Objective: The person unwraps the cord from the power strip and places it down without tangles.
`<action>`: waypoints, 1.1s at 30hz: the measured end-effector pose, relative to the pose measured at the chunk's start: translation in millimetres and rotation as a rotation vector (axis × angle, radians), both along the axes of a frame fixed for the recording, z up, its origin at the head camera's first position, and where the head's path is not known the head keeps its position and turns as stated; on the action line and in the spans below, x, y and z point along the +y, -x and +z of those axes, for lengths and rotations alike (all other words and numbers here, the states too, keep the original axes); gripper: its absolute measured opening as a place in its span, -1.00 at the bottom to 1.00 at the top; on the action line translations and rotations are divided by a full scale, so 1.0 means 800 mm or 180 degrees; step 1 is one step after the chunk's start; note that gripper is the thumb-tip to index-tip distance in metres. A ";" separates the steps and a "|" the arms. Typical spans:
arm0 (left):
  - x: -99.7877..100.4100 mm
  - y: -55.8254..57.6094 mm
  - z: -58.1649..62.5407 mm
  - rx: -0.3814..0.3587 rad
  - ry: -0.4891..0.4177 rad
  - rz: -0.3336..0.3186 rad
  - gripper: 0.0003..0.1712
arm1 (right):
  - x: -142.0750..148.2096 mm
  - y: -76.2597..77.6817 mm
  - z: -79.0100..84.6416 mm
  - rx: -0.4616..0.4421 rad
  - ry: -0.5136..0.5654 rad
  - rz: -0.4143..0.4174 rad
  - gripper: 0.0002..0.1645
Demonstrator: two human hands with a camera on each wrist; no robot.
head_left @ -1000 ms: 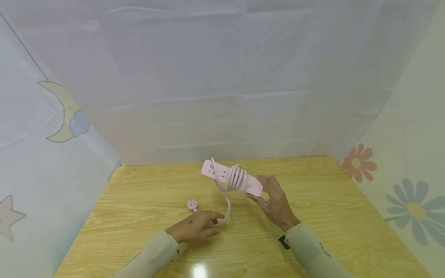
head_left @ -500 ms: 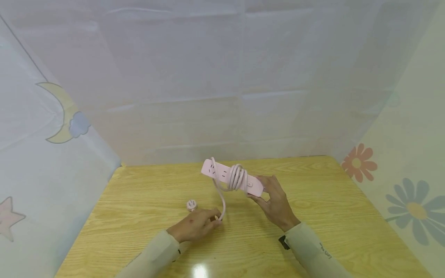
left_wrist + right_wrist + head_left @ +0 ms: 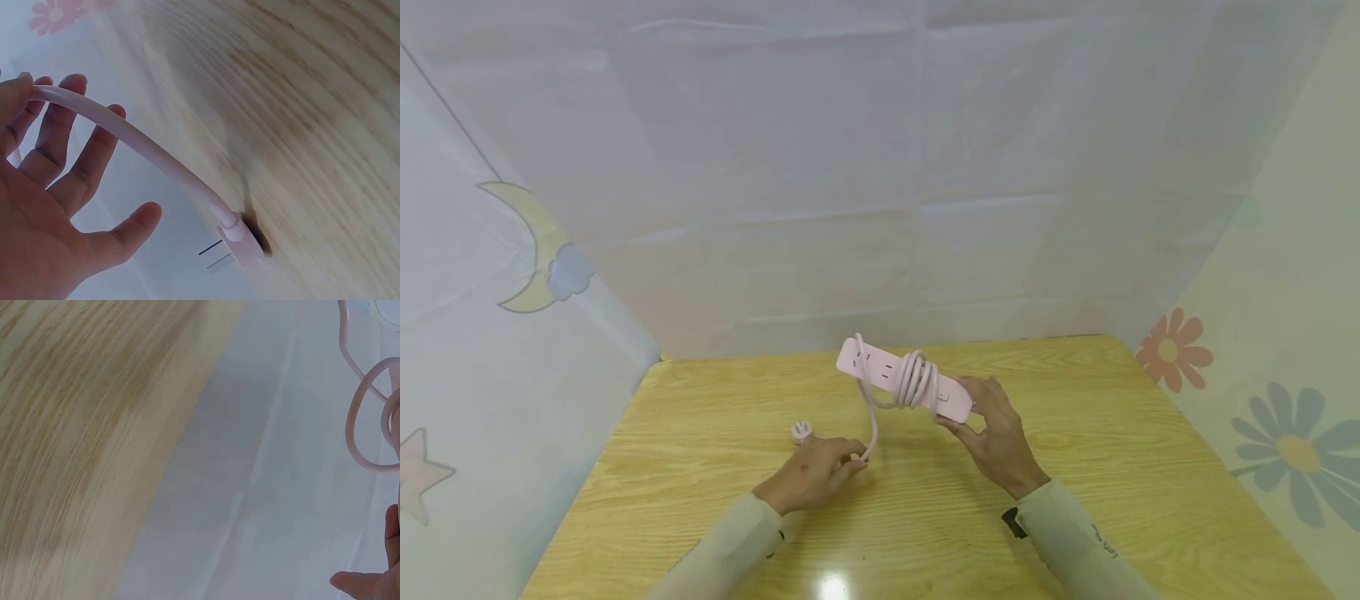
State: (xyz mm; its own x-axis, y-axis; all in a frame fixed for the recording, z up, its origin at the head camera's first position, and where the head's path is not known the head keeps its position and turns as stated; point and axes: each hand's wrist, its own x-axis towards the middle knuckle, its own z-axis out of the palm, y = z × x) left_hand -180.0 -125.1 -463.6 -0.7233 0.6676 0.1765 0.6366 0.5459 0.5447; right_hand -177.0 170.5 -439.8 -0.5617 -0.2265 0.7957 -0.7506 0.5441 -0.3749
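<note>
1. Through my head view I look across a wood-grained table point(image 3: 925, 533), with a bright glare spot near its front edge.
2. Nearest me, two pale sleeves reach in, the left one point(image 3: 730, 542) and the right one point(image 3: 1067, 533), with a black band point(image 3: 1013, 522) at the right wrist.
3. My left hand point(image 3: 808, 475) pinches the pink cord point(image 3: 874, 429) between thumb and fingers; the left wrist view shows the cord running on to its plug.
4. The plug point(image 3: 801, 432) sits just beyond that hand, prongs bared.
5. My right hand point(image 3: 1000, 437) grasps one end of the pink power strip point(image 3: 877, 367).
6. The strip is held up over the table's middle, slanting, several cord loops point(image 3: 915, 379) wrapped round it.
7. Farthest off hangs a creased pale sheet point(image 3: 865, 208).
</note>
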 end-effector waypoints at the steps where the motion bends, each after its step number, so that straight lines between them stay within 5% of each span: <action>1: -0.001 0.001 0.000 0.0005 0.0019 0.0022 -0.86 | 0.000 0.000 0.000 -0.0007 0.0012 0.0005 -0.27; 25: -0.022 0.022 0.003 0.0836 0.0238 0.0409 -0.80 | 0.000 0.004 -0.005 0.0064 0.0039 0.0038 -0.28; 33: -0.024 0.024 0.005 0.0818 0.0157 0.0560 -0.82 | 0.000 0.005 -0.007 0.0051 0.0018 0.0045 -0.28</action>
State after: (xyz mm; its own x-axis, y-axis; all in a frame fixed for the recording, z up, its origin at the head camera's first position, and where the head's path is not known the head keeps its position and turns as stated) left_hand -199.3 -144.7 -459.2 -0.7644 0.5484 0.3390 0.6435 0.6816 0.3485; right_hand -181.2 170.3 -445.0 -0.5457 -0.2299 0.8058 -0.7641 0.5313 -0.3659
